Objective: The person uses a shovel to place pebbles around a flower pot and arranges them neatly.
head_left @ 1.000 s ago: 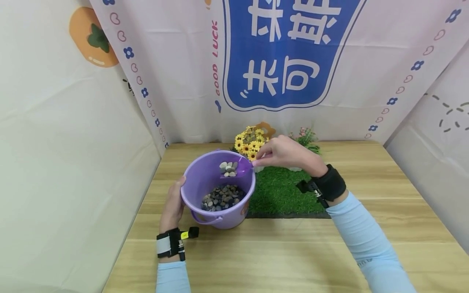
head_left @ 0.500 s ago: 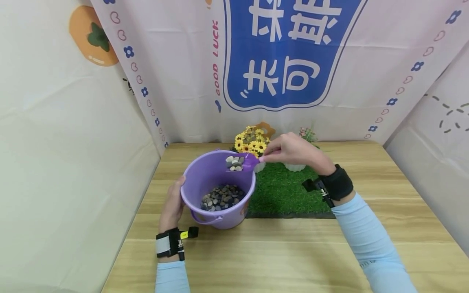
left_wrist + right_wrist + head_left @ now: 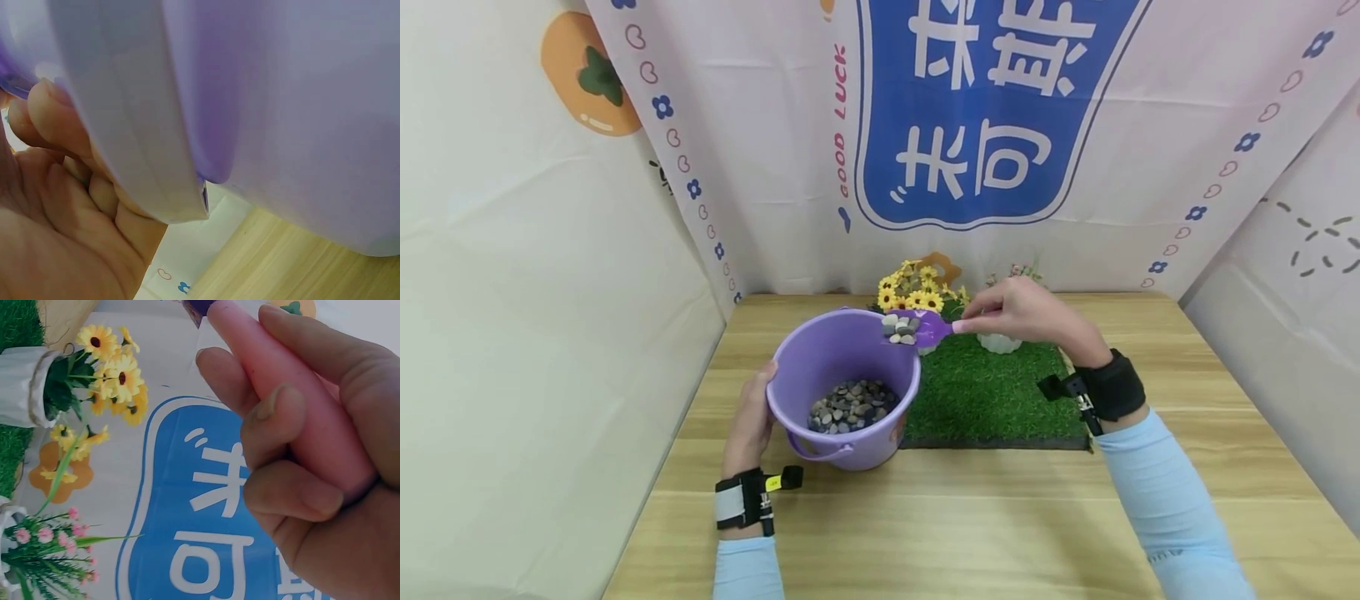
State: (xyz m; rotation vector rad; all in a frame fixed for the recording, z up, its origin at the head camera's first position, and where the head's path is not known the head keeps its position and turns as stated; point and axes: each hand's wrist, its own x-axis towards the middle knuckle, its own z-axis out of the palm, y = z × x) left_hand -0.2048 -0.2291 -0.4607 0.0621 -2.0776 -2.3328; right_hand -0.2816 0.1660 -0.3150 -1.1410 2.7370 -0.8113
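A purple bucket point(image 3: 868, 452) stands tilted toward the near side of the table, pebbles point(image 3: 853, 407) covering its bottom. My left hand point(image 3: 749, 421) grips the bucket's left rim; the left wrist view shows its fingers point(image 3: 59, 115) curled under the rim edge. With my right hand point(image 3: 1028, 312) I hold a toy shovel point(image 3: 931, 328) by its pink handle point(image 3: 284, 387), fingers wrapped round it. The purple scoop carries several pebbles point(image 3: 900, 327) and hangs over the bucket's far right rim. Whether the scoop touches the rim, I cannot tell.
An artificial grass mat point(image 3: 992, 400) lies right of the bucket on the wooden table point(image 3: 925, 533). Potted yellow flowers point(image 3: 910, 287) and a pot of pink flowers point(image 3: 47, 534) stand at the back, in front of a printed cloth point(image 3: 760, 167).
My right hand has moved the loaded shovel rightward, from above the bucket's inside to its right rim. The pebbles stay on the scoop. My left hand keeps its hold on the rim.
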